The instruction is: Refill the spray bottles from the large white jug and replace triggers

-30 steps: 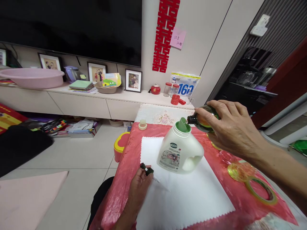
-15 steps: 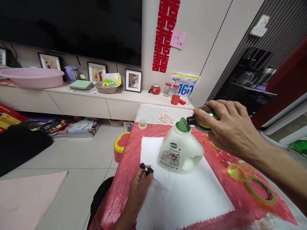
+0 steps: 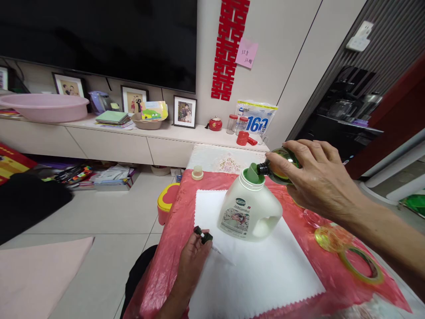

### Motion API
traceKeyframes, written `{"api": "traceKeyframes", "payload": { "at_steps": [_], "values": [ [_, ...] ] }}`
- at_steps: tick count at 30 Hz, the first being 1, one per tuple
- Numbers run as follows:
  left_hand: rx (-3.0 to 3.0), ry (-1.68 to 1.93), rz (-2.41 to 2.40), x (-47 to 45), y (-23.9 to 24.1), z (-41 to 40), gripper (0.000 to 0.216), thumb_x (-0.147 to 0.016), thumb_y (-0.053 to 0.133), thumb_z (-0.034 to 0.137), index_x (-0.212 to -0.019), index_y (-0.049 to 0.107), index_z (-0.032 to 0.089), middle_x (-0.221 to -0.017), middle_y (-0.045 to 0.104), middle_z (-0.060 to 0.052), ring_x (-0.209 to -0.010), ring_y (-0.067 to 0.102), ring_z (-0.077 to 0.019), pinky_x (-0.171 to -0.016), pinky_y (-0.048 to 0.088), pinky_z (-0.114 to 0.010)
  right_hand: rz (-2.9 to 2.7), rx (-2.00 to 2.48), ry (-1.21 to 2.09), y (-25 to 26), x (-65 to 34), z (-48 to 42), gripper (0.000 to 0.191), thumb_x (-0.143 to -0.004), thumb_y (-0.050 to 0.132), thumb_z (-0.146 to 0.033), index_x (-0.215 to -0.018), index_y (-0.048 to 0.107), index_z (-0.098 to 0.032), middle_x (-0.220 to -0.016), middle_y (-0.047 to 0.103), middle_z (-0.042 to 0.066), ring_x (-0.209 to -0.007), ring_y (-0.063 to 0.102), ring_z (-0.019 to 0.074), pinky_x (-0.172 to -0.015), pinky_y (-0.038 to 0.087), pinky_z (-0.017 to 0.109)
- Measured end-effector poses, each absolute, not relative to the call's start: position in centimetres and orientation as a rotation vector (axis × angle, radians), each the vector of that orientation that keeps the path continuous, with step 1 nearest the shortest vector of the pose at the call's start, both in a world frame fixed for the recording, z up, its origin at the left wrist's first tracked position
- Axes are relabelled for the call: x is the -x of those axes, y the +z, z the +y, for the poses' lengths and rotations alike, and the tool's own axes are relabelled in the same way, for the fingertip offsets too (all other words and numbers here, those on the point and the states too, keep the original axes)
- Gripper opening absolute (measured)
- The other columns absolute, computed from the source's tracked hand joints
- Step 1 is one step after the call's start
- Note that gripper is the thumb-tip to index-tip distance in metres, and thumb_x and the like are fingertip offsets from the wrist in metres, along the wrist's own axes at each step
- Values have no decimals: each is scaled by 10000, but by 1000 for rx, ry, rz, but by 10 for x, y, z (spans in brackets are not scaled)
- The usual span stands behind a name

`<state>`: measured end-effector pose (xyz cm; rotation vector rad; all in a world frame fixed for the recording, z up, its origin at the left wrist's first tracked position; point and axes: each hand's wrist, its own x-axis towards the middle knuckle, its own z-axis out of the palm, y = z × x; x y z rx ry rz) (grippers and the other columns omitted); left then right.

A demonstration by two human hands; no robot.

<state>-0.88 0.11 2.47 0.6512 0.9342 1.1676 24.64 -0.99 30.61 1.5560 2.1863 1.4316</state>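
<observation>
My right hand [image 3: 312,170] is wrapped round a dark green bottle [image 3: 280,166], tipped nearly flat with its black threaded neck at the green spout of a pale detergent jug [image 3: 252,212]. Whether liquid flows cannot be made out. The jug stands upright and uncapped on a white sheet [image 3: 265,274]. Lower and to the left, my left hand [image 3: 192,254] pinches a black pump head [image 3: 203,235], its thin clear tube pointing down to the right over the sheet. A pale cap [image 3: 197,173] rests at the table's far left corner.
Rolls of tape [image 3: 361,266] lie along the right side of the red-covered table [image 3: 169,266]. A yellow and red stool [image 3: 166,201] stands off its left edge. Behind runs a low cabinet [image 3: 116,148] with jars, picture frames and a pink basin [image 3: 46,107].
My right hand has shifted slightly left with the bottle, bringing its neck a little closer over the jug's spout. My left hand and the pump head stay put.
</observation>
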Motion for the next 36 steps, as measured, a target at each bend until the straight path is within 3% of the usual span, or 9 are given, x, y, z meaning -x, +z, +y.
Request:
{"api": "traceKeyframes", "payload": {
  "at_steps": [36],
  "values": [
    [-654,1175,937,8,21,2,490,-551,951,419,-942,772,185,-904,752,-45,-832,677,-160,-738,550,-230,2234,-1380,1593,309,-245,-6,446,-911,516,-112,-1323,512,-284,-1364,483,128,-1222,489,304,-1050,422,515]
  ]
}}
